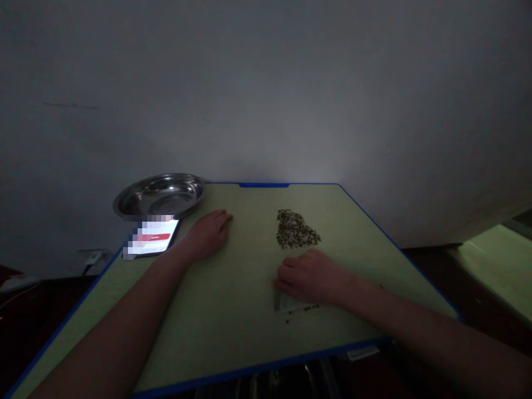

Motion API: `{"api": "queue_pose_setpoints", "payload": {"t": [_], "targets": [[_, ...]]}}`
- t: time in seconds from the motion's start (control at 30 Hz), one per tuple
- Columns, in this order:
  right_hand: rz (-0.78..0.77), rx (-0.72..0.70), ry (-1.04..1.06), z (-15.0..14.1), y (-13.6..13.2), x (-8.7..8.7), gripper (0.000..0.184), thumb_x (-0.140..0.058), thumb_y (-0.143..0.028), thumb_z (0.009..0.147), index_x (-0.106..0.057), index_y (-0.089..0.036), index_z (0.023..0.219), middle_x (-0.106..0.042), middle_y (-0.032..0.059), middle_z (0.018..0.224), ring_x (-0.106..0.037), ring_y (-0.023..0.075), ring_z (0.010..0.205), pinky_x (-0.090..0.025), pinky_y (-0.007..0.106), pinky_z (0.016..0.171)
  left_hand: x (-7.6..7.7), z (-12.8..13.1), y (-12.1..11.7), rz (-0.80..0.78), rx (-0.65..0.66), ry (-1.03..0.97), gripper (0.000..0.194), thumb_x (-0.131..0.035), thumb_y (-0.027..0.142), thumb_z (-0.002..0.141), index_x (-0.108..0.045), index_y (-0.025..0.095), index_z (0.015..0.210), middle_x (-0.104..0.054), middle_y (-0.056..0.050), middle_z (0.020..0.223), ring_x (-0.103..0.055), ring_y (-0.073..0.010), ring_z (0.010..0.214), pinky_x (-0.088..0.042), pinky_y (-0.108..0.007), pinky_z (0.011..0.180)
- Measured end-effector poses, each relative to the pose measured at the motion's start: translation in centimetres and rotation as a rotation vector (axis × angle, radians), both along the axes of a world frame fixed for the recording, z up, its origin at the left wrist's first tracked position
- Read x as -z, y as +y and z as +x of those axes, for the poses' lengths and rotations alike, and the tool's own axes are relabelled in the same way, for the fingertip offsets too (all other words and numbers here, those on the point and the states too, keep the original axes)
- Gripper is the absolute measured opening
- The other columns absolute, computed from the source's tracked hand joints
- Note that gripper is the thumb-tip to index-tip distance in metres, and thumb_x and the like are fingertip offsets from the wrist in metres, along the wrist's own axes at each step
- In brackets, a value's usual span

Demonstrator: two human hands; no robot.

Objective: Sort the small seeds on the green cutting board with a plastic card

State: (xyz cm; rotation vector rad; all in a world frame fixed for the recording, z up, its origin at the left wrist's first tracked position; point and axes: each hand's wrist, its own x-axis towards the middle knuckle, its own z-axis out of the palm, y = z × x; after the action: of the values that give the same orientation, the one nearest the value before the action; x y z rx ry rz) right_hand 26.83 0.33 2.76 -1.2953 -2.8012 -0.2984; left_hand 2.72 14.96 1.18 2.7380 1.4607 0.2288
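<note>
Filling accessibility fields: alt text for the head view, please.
A person's right hand is curled over a flat, pale item, unclear what, nearer the camera than a loose heap of small dark grains on a blue-edged, pale green table. The left hand lies near a lit, partly pixelated phone and a shiny metal bowl.

- Plain grey wall [266, 100] filling the upper half, with a thin dark scratch [70, 105] at left.
- Pale green desk with blue edging [241, 310], its far edge close to the wall.
- White wall socket [93, 257] at lower left.
- Pale green flat surface [499, 271] at right, apart from the desk.
- Dim light; dark, indistinct areas below.
</note>
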Motion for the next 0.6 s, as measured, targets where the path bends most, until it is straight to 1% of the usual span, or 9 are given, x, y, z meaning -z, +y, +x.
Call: {"api": "queue_pose_setpoints", "payload": {"t": [0.1, 0.2, 0.3, 0.43, 0.6], "targets": [[-0.015, 0.109, 0.043, 0.6, -1.1, 0.1, 0.032, -0.046, -0.036, 0.095, -0.063, -0.018, 0.075, -0.069, 0.0010, 0.071, -0.059, 0.0120, 0.054, -0.018, 0.031, 0.049, 0.2, -0.1, 0.1, 0.008, 0.001, 0.001, 0.052, -0.031, 0.026, 0.086, -0.051, 0.009, 0.131, -0.047, -0.014, 0.141, -0.043, -0.0235, 0.131, -0.033, -0.037, 0.109], [-0.032, 0.169, 0.053, 0.7, -1.9, 0.0, 0.029, -0.048, -0.033, 0.093, -0.063, -0.018, 0.075, -0.069, 0.0016, 0.071, -0.059, 0.0127, 0.054, -0.017, 0.031, 0.049, 0.4, -0.2, 0.2, 0.017, -0.005, -0.003, 0.052, -0.029, 0.028, 0.087, -0.050, 0.011, 0.131, -0.048, -0.013, 0.141, -0.042, -0.0232, 0.131, -0.033, -0.038, 0.109], [-0.036, 0.225, 0.070, 0.4, -2.5, 0.1, 0.028, -0.047, -0.032, 0.094, -0.063, -0.018, 0.075, -0.069, 0.0021, 0.072, -0.059, 0.0135, 0.054, -0.016, 0.032, 0.049, 0.4, -0.2, 0.2, 0.006, -0.009, -0.010, 0.052, -0.028, 0.028, 0.087, -0.050, 0.011, 0.131, -0.048, -0.014, 0.141, -0.042, -0.0237, 0.131, -0.034, -0.038, 0.109], [-0.033, 0.260, 0.108, -0.5, -3.1, 0.2, 0.029, -0.046, -0.032, 0.094, -0.063, -0.019, 0.074, -0.070, 0.0021, 0.071, -0.058, 0.0132, 0.052, -0.013, 0.032, 0.050, 0.3, -0.1, 0.3, -0.005, 0.000, 0.001, 0.054, -0.028, 0.027, 0.086, -0.050, 0.008, 0.132, -0.047, -0.015, 0.141, -0.042, -0.0239, 0.131, -0.032, -0.038, 0.110], [-0.042, 0.285, 0.138, -1.3, -3.5, 0.3, 0.027, -0.049, -0.032, 0.092, -0.064, -0.019, 0.075, -0.070, 0.0022, 0.069, -0.058, 0.0134, 0.051, -0.011, 0.032, 0.050, 0.8, -0.2, 0.7, -0.013, -0.001, -0.009, 0.055, -0.029, 0.028, 0.086, -0.049, 0.007, 0.132, -0.046, -0.016, 0.142, -0.041, -0.0243, 0.132, -0.030, -0.036, 0.111]]}}
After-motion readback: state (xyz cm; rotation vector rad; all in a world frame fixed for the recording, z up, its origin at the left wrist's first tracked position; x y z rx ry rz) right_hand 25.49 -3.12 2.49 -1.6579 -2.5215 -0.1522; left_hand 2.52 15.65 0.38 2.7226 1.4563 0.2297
